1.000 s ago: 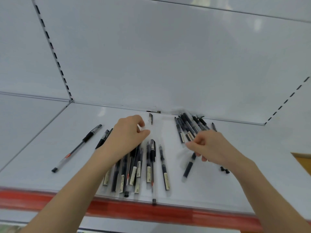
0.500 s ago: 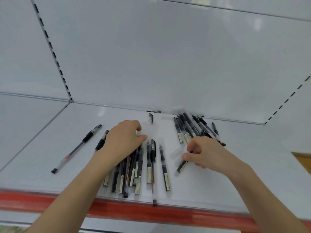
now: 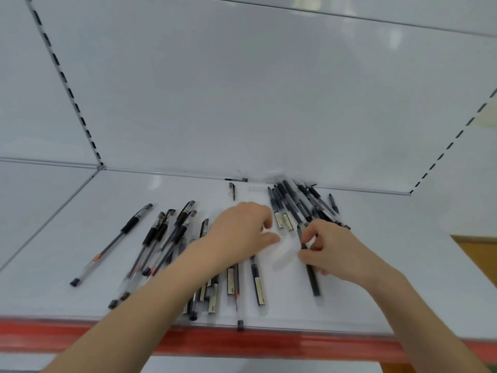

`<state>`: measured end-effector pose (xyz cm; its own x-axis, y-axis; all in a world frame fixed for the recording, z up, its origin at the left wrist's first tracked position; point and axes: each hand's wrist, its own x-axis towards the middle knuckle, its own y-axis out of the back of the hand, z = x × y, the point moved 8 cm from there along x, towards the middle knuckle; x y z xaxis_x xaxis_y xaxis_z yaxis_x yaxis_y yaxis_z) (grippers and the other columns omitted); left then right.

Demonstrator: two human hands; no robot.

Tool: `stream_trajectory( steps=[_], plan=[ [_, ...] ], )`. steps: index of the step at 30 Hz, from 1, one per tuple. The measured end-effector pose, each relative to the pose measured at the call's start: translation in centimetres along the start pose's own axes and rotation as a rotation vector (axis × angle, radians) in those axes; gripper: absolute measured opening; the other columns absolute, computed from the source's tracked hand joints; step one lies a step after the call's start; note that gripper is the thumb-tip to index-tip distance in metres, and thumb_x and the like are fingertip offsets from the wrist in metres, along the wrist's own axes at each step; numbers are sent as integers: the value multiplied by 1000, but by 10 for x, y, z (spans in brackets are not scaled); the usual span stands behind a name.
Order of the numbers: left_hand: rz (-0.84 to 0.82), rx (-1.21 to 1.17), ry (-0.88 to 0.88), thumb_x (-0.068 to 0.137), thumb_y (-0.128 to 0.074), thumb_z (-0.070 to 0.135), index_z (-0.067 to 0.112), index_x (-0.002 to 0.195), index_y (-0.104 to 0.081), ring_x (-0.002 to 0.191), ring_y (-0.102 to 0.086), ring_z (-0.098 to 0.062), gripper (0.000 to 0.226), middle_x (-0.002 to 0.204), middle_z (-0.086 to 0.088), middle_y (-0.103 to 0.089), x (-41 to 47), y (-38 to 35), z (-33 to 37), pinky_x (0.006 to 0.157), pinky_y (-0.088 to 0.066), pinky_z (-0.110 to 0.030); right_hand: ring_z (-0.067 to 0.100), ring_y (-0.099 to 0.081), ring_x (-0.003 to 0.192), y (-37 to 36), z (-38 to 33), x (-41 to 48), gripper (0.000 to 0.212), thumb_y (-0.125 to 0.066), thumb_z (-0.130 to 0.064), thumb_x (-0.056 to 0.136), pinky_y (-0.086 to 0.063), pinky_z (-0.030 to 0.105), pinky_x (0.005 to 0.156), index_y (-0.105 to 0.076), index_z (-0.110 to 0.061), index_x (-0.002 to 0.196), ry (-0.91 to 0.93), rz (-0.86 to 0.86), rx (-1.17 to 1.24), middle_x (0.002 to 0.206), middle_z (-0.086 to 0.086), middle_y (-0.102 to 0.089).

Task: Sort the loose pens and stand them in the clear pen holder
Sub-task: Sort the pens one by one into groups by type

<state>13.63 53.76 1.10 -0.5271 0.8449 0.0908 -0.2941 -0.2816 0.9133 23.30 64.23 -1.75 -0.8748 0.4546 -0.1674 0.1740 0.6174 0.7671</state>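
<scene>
White shelf [image 3: 403,278]: right hand [image 3: 336,249] pinches 1 black pen [image 3: 313,278]; left hand [image 3: 242,232] rests curled on loose pens [image 3: 230,284], grip unclear.

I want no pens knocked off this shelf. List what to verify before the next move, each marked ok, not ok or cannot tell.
1. Right hand has a firm hold on the dark pen: ok, pinched.
2. Left hand is free: cannot tell; a blurred clear piece lies by its thumb.
3. Clear pen holder located: not ok, none plainly in view.
4. Pens well back on the shelf: not ok; the front pen ends at the front edge.
5. Back pile sorted: not ok, pens lie crossed.
</scene>
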Motion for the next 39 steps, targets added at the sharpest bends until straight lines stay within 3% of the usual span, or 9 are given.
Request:
stream_trajectory(
  steps=[4,9,12,14,18,21,30,35,39],
  plan=[
    [-126,155,-51,87,-56,32,11,109,-53,94,-53,-24,31,106,-5,-58,8,-23,15,73,-39,-30,2,-55,46,26,8,-8,22,-63,-12,78,-46,14,45,-49,-27,85,-14,169,171,69,-3,-59],
    [-77,119,-62,89,-46,15,8,109,-56,94,-56,-26,23,103,-8,-62,13,-22,15,77,-45,-31,5,-53,53,43,6,-20,20,-59,-11,80,-44,15,48,-55,-31,81,69,287,237,65,-4,-61],
    [40,-296,-15,89,-48,13,17,109,-60,72,-58,-14,24,80,5,-63,11,-2,6,65,-43,-16,0,-49,48,45,-4,-29,17,-60,-16,82,-36,8,46,-56,-33,80,139,309,290,59,-11,-60],
    [99,-650,45,88,-53,11,22,104,-63,66,-59,-11,23,68,6,-64,8,12,-1,64,-46,-17,1,-46,45,46,-15,-34,13,-58,-20,84,-34,8,45,-58,-34,83,189,301,352,58,-7,-61],
    [136,-1292,137,85,-57,1,18,92,-66,67,-65,-11,20,62,1,-67,0,25,-5,61,-53,-18,6,-41,39,43,-42,-42,19,-55,-20,87,-35,12,43,-61,-37,83,298,237,444,50,-3,-59],
    [179,-1527,175,84,-58,2,15,92,-64,67,-68,-15,17,67,-2,-69,-5,32,-8,57,-52,-19,5,-42,38,38,-60,-47,23,-55,-19,88,-36,14,44,-61,-42,87,367,205,449,47,-1,-55],
    [263,-1644,137,84,-60,7,14,90,-61,70,-70,-16,9,68,-4,-70,-12,42,-14,58,-54,-20,2,-41,36,30,-73,-47,17,-57,-14,86,-34,8,44,-65,-30,84,375,147,510,45,2,-49],
    [281,-1527,81,83,-62,8,15,90,-63,68,-68,-13,10,69,-3,-71,-14,44,-4,61,-54,-20,2,-43,35,30,-71,-45,9,-59,-22,84,-33,8,43,-66,-20,77,329,174,530,43,0,-50],
    [360,-1449,64,78,-66,4,12,85,-66,61,-65,-12,10,70,-3,-69,-16,44,1,62,-55,-21,8,-37,34,31,-65,-43,17,-59,-28,81,-33,15,39,-64,-16,71,294,216,575,42,-1,-51]
  ],
)
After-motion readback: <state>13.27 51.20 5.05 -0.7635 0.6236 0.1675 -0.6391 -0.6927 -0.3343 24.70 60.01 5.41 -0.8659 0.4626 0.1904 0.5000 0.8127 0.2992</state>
